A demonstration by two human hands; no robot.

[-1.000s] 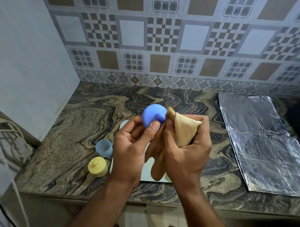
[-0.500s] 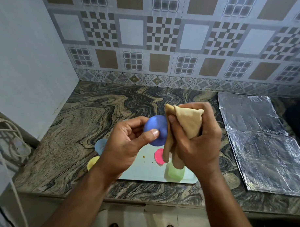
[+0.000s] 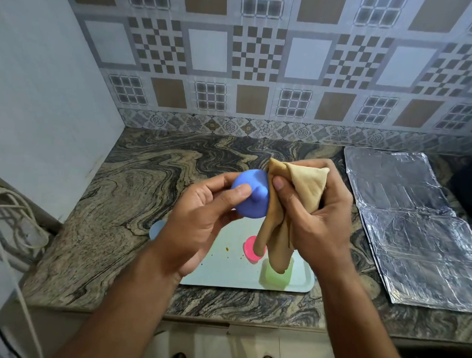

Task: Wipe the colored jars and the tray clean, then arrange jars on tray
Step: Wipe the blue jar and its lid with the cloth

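A blue lid (image 3: 251, 194), domed with a small knob, was held at mid-frame above the tray (image 3: 226, 275), the left hand (image 3: 201, 225) curling thumb and fingers round its rim while the right hand (image 3: 314, 216) gripped a bunched tan cloth (image 3: 295, 197) pressed against the lid's edge. The lid looked light, stiff and smooth, likely plastic and a little slippery when wiped; the rim seemed the surest place to hold it, leaving the knob and dome free for the cloth. Below, at lower centre, the pale tray lay on the marbled counter (image 3: 138, 180), flecked with a few crumbs, carrying one pink jar (image 3: 249, 249) and one green jar (image 3: 275, 277), both partly hidden by the hanging cloth. A pale blue jar (image 3: 156, 228) peeked out at the tray's left, mostly behind the wrist, so whether it had a lid could not be told. Counted in view: one lid, three jars, one tray, one cloth. Creased foil sheets (image 3: 415, 225) covered the counter at right.
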